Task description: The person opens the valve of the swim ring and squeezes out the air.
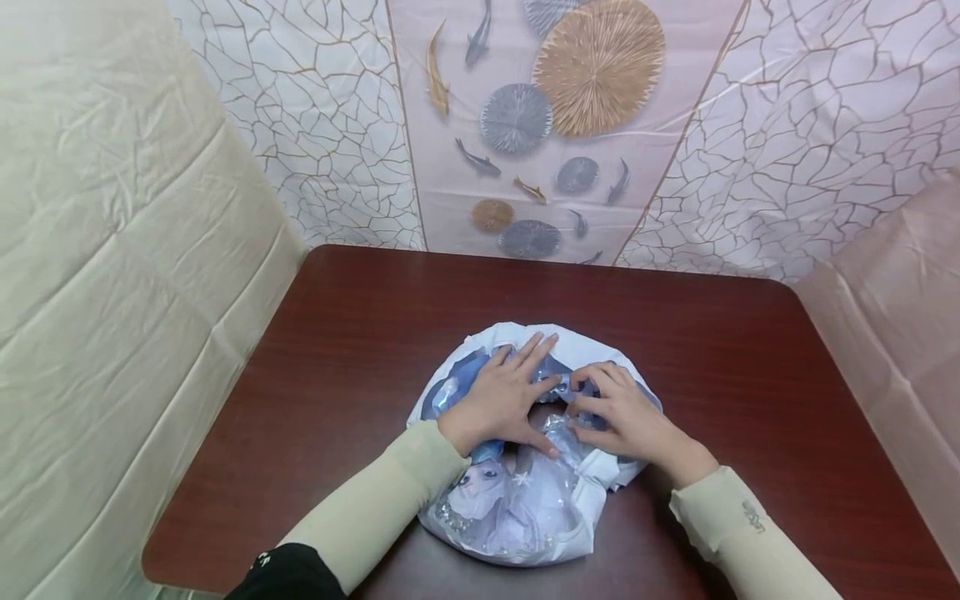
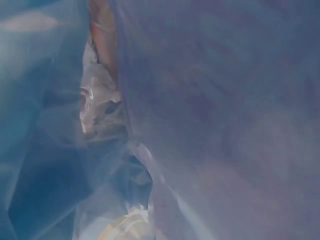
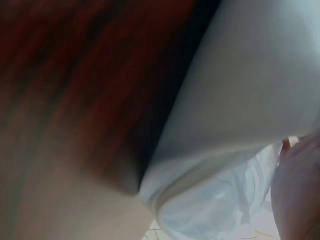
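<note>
A soft, partly filled inflatable swim ring (image 1: pixel 525 517), pale blue and white with a printed character, lies on the table. Its small centre hole is partly covered by the hands. My left hand (image 1: pixel 502 400) rests spread across the ring's left and far part, fingers straight. On the right side, my right hand (image 1: pixel 622 417) grips the ring near the hole with bent fingers; its exact fingertip contact is hard to see. Close up in the left wrist view is translucent blue plastic (image 2: pixel 50 165). The ring's white outer side (image 3: pixel 240 90) fills much of the right wrist view.
The dark red-brown table (image 1: pixel 337 333) has rounded corners and stretches around the ring. Behind it hangs a patterned curtain (image 1: pixel 517 192). Cream cloth (image 1: pixel 135 275) lines the left side, and pinkish cloth (image 1: pixel 900 333) the right.
</note>
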Demonstrator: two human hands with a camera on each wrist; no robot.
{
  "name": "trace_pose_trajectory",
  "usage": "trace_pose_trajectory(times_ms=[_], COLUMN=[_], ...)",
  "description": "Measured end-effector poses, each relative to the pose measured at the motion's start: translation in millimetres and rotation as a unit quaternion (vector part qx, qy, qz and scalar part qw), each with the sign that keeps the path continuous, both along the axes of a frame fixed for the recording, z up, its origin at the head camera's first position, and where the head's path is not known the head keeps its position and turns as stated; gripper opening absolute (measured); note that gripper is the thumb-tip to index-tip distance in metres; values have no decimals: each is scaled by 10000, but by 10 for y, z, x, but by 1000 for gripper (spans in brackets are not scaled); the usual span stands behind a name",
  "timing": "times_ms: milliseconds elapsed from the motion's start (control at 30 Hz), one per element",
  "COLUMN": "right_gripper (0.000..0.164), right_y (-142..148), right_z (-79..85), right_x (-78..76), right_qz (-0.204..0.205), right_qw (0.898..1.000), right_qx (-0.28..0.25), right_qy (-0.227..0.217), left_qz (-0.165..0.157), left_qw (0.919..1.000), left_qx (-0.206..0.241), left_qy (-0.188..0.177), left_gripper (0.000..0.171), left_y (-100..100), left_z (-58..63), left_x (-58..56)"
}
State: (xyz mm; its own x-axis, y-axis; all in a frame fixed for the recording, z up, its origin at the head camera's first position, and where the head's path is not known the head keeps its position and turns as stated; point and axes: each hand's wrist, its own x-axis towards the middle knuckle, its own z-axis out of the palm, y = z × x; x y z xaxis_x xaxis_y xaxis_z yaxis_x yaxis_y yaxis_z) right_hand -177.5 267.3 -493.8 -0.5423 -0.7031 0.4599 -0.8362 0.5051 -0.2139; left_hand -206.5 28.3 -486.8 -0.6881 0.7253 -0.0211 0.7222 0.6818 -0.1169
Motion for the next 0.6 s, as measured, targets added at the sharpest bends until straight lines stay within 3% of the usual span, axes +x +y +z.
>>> trace_pose_trajectory(times_ms=[167,367,600], right_gripper=[11,13,16], right_y=[17,22,12], right_z=[-28,-50,-54], right_x=[-40,-62,-84], right_qz=[83,438,705], right_qw=[9988,9947,9895], right_qx=[-171,-449,-601], right_qy=[-445,-819,-1111], left_qz=[78,282,258], left_qw=[9975,9972,9995], left_qx=[-575,-445,-55], left_qy=[393,532,-156], left_gripper=[127,149,142], left_y=[34,19,-36], left_z=[43,27,-38], left_x=[62,28,-48])
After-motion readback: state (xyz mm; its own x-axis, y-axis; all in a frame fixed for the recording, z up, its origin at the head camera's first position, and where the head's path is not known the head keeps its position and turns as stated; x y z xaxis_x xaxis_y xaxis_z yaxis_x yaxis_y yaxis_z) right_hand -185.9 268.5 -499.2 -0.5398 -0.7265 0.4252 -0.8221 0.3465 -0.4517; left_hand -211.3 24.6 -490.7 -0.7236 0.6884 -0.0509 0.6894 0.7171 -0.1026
